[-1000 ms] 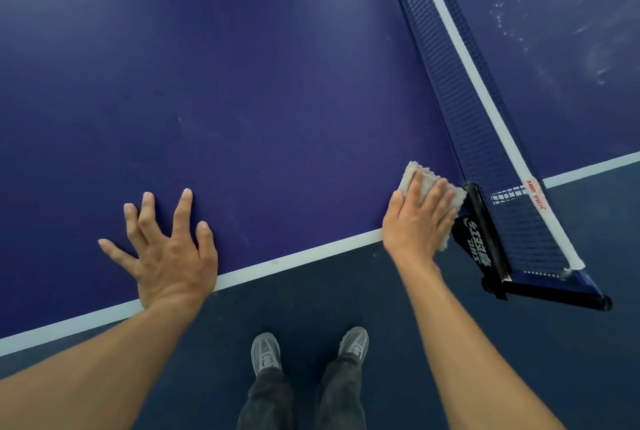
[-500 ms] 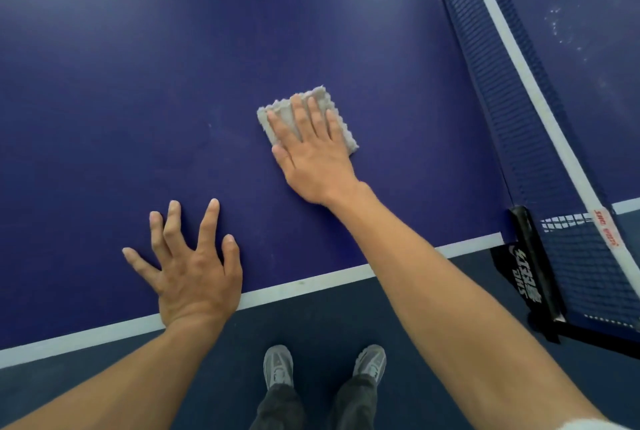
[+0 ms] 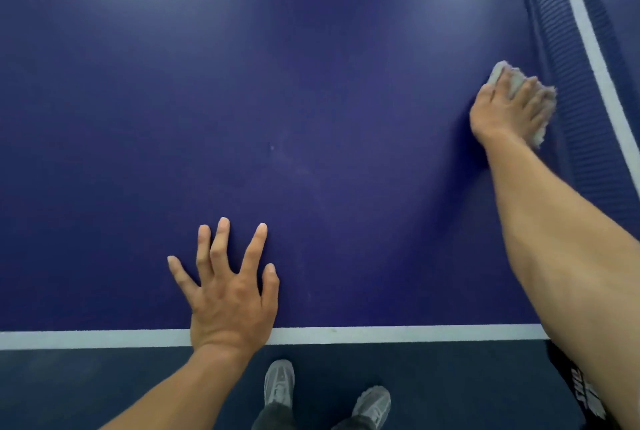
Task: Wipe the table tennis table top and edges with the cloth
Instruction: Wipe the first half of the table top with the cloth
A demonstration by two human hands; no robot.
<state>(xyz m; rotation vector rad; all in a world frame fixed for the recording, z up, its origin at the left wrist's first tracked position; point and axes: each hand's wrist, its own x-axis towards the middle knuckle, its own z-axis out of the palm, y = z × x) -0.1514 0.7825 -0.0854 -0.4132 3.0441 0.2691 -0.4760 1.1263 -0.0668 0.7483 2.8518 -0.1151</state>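
The blue table tennis table (image 3: 277,100) fills most of the view, with a white line (image 3: 398,333) along its near edge. My right hand (image 3: 509,111) presses a folded grey cloth (image 3: 498,74) flat on the top, far right, right beside the foot of the net (image 3: 571,59). Most of the cloth is hidden under the fingers; its corners show above and below the hand. My left hand (image 3: 228,294) rests flat on the table near the white edge line, fingers spread, holding nothing.
The dark blue net with its white top band (image 3: 588,48) runs along the right side. Its black clamp (image 3: 585,395) sits at the bottom right, partly behind my right forearm. Below the table edge are dark floor (image 3: 104,388) and my two grey shoes (image 3: 278,383).
My right hand has slid the cloth from the middle of the table rightward to the base of the net. The left hand stays planted by the edge line; the view has shifted.
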